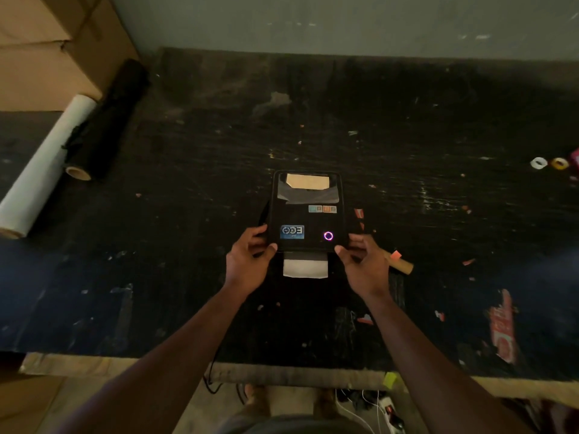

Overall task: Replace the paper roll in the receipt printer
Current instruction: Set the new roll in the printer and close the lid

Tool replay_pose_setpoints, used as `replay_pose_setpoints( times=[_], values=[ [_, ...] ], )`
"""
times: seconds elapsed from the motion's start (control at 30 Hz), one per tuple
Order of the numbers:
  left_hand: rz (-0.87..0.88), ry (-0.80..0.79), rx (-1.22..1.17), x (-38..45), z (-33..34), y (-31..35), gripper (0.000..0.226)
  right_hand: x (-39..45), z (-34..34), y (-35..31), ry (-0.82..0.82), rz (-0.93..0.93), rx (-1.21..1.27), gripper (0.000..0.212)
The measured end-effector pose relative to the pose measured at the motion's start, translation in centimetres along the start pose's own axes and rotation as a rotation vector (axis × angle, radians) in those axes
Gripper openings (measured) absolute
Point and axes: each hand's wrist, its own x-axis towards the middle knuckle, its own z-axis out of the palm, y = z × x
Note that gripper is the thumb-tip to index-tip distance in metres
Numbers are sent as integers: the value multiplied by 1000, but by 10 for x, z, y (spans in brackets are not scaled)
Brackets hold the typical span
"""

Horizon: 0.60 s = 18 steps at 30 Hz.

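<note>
A black receipt printer (pixel 308 219) sits in the middle of the dark table, with a glowing purple ring button and a blue sticker on its lid. A short strip of white paper (pixel 305 267) sticks out of its near edge. My left hand (pixel 249 260) grips the printer's near left corner, thumb on top. At the near right corner, my right hand (pixel 363 261) holds it the same way. Just right of my right hand lies a brown cardboard core (pixel 401 264) with a red tag on it.
The black table (pixel 188 245) is scuffed and littered with scraps. A white film roll (pixel 47 164) and a black roll (pixel 106 120) lie at the left beside cardboard boxes (pixel 47 48). Small tape rolls (pixel 548 163) sit at the far right. Cables (pixel 360 408) lie on the floor below.
</note>
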Motion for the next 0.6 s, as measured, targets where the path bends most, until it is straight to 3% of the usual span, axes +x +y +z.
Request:
replay_pose_setpoints(
  times=[0.6],
  values=[
    [-33,26,-26,-1,2,1,53,2,2,-1,4,39,72,36]
  ],
)
